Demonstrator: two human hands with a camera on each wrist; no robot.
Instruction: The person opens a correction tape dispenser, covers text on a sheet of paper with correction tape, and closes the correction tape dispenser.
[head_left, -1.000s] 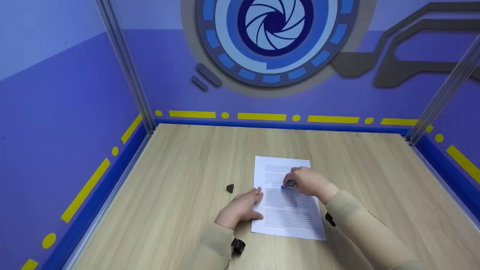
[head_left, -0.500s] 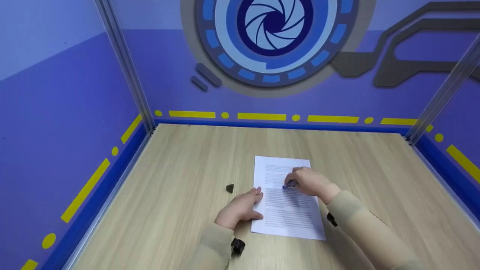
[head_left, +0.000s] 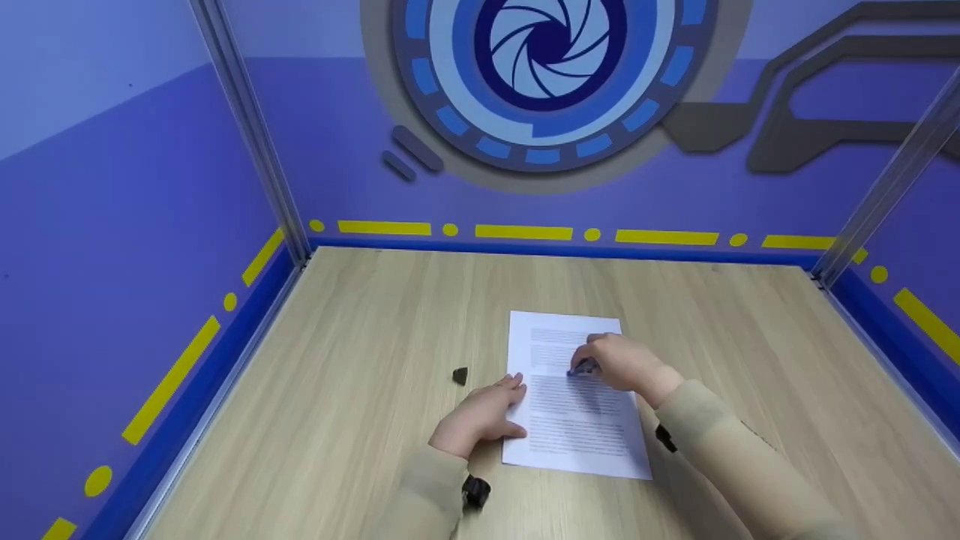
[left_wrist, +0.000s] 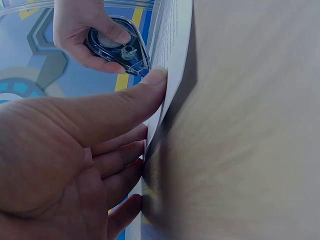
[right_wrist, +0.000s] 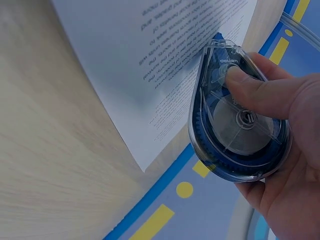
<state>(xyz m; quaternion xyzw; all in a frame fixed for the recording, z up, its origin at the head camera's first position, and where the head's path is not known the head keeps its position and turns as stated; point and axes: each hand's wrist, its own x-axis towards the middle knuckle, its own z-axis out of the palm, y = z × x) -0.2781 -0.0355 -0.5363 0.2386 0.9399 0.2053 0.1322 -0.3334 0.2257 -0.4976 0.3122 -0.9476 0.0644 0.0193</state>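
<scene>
A printed sheet of paper (head_left: 577, 442) lies on the wooden table. My right hand (head_left: 619, 361) grips a correction tape dispenser (right_wrist: 237, 125) with a clear case and blue inner parts, thumb on its side. Its blue tip (right_wrist: 218, 36) meets the page among the printed lines, near the middle of the sheet. At the sheet's left edge rests my left hand (head_left: 480, 416), thumb and fingertips spread on the margin. In the left wrist view, that hand's fingers (left_wrist: 120, 162) look fairly straight against the paper, which bows up slightly from the table at its edge.
A small dark piece (head_left: 460, 376), perhaps a cap, lies on the table (head_left: 360, 360) left of the sheet. Blue-purple panels (head_left: 330, 150) with yellow marks enclose the back and sides, with metal posts (head_left: 259, 135) at the corners.
My right hand has slid slightly to the right along the page, carrying the correction tape dispenser. The left hand and the sheet have stayed in place.
</scene>
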